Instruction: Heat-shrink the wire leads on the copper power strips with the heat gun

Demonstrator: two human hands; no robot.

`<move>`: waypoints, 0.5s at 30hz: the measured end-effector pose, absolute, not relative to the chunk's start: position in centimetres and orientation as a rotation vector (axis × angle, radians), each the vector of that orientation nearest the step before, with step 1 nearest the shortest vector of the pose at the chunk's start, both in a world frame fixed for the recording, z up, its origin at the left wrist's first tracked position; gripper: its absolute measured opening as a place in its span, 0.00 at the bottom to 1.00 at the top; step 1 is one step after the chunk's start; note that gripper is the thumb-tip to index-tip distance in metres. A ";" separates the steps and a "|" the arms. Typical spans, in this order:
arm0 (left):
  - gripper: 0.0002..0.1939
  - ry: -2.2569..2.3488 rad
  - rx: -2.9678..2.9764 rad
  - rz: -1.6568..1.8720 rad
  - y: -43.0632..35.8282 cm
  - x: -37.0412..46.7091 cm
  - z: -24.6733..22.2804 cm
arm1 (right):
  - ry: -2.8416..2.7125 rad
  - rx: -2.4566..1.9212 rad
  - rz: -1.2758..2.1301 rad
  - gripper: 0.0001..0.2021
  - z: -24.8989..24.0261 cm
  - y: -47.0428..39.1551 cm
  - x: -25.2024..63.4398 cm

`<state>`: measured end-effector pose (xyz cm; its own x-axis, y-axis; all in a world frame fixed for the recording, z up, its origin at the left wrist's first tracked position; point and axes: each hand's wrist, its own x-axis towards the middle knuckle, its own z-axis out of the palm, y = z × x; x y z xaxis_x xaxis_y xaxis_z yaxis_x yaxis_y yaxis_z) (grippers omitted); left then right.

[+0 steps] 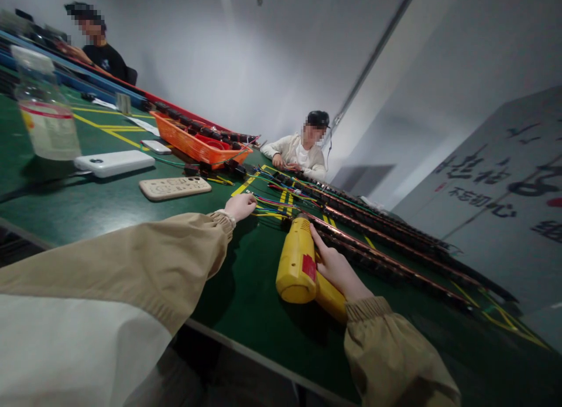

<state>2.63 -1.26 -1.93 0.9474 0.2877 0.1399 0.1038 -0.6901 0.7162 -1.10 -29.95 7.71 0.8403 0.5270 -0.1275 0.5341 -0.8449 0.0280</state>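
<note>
My right hand is wrapped round the handle of a yellow heat gun, whose nozzle points away from me across the table. Ahead of the nozzle lie coloured wires in blue, red, green and yellow. At the near ends of these wires my left hand is closed on them, fingertips pinched together. Long rails with copper-coloured strips run off to the right from the wires. The nozzle tip is partly hidden behind the gun's body.
On the green table stand a plastic bottle, a white power bank and a beige phone case. An orange basket holds dark parts. One person sits across the table, another at far left.
</note>
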 end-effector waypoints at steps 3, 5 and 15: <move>0.16 0.242 2.397 0.317 -1.3 2.7 -1.8 | 0.777 2.972 -0.197 0.41 8.0 -30.4 -1.2; 0.16 0.202 2.461 0.318 -1.4 2.7 -1.8 | 0.773 2.981 -0.195 0.41 8.2 -30.4 -1.4; 0.15 0.226 2.454 0.184 -1.4 3.9 -2.6 | 0.824 2.902 -0.141 0.42 8.0 -28.7 -1.8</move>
